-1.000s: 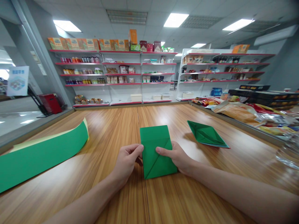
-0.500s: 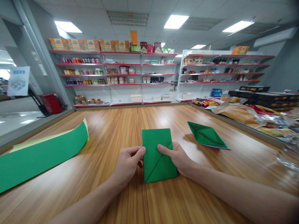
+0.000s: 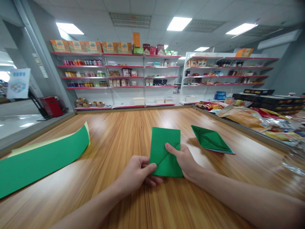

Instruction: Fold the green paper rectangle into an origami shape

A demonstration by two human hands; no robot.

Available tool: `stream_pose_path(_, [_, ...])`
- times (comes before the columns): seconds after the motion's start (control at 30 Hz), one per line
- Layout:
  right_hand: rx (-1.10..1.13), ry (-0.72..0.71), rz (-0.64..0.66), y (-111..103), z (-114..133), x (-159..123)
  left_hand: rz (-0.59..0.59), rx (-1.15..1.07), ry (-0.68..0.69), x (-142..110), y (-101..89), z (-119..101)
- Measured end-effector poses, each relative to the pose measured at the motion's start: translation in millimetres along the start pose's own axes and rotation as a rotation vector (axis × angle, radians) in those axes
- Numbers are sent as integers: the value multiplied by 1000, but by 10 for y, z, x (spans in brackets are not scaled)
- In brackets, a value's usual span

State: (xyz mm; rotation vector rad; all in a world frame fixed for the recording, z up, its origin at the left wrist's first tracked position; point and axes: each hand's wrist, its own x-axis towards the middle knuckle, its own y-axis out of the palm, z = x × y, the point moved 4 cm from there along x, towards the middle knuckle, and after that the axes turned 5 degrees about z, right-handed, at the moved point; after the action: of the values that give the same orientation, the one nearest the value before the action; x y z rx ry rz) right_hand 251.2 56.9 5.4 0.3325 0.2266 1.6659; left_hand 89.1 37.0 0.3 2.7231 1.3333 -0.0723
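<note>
A folded green paper (image 3: pixel 165 146) with a diagonal crease is lifted a little off the wooden table (image 3: pixel 114 133) in front of me. My left hand (image 3: pixel 137 173) pinches its lower left corner between thumb and fingers. My right hand (image 3: pixel 183 159) grips its right edge, thumb lying on the crease. To the right of it a folded green paper boat (image 3: pixel 211 140) rests on the table.
A large curled green sheet (image 3: pixel 43 156) with a pale back lies at the left. Snack packets (image 3: pixel 247 116) and dark boxes fill a raised counter along the right edge. Store shelves (image 3: pixel 119 76) with goods stand beyond the table's far end.
The folded paper has risen off the table and turned slightly rightward. My left hand slid down to its lower left corner; my right hand shifted with the paper.
</note>
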Motion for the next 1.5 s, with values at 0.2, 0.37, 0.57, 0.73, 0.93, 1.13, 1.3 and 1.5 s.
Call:
stream_pose_path(0.2, [-24, 5, -8, 4, -2, -12, -85, -15, -25, -13, 24, 19])
stream_pose_path(0.37, [16, 10, -14, 18, 7, -4, -84, -50, -76, -19, 37, 29])
stream_pose_path(0.57, [18, 59, 50, 56, 4, -23, -39, -130, 8, -12, 19, -13])
stream_pose_path(0.73, [10, 80, 62, 50, -22, -35, 24, -73, 25, -21, 41, -7])
stream_pose_path(0.93, [-4, 83, 89, 42, -40, -18, 50, 34, -4, -23, 66, 13])
stream_pose_path(1.13, [-8, 69, 100, 56, -20, -25, 29, 60, -30, -50, 81, 1])
stream_pose_path(1.3, [-4, 85, 155, 83, -37, -53, -66, 91, 40, -28, 46, -34])
stream_pose_path(1.5, [2, 102, 277, 150, -69, -95, -217, -80, 176, -55, -63, -98])
